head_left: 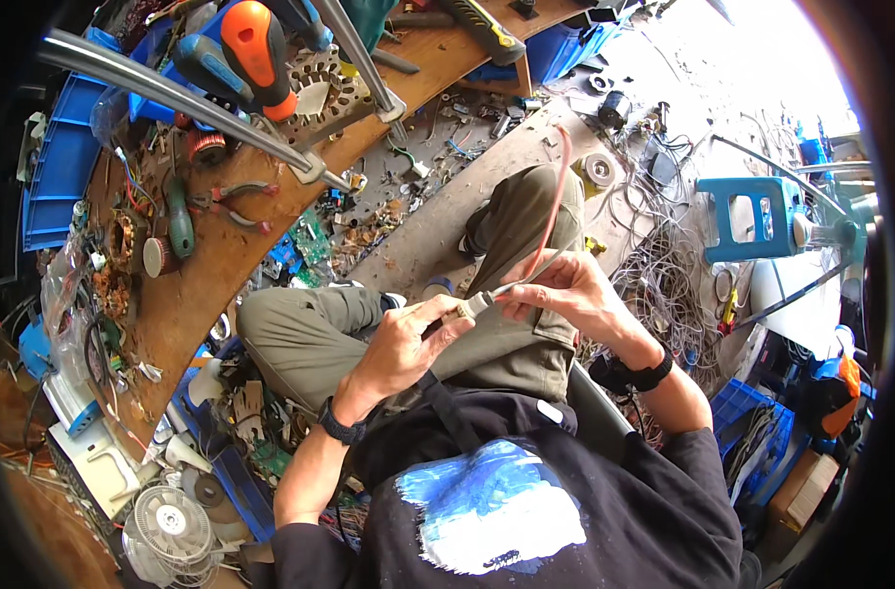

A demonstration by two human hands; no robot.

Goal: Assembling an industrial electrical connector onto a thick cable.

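Above my lap, my left hand [400, 342] pinches a small whitish plastic connector [476, 304] between thumb and fingers. Leads come out of the connector's right end. My right hand [571, 292] is closed on these leads close beside it, with its thumb and fingertips together. From the right hand a pinkish-red cable [556, 182] rises in a curve past my knee, its free end standing up. Fingers partly cover both the connector and the point where the leads enter it.
On the wooden bench [207, 294] at left lie pliers [234, 204], a green-handled screwdriver [180, 224] and an orange-handled tool [253, 49]. Metal bars [187, 106] cross above it. Tangled cables [654, 285] cover the floor at right, near a blue stool [709, 218]. A fan [173, 520] lies lower left.
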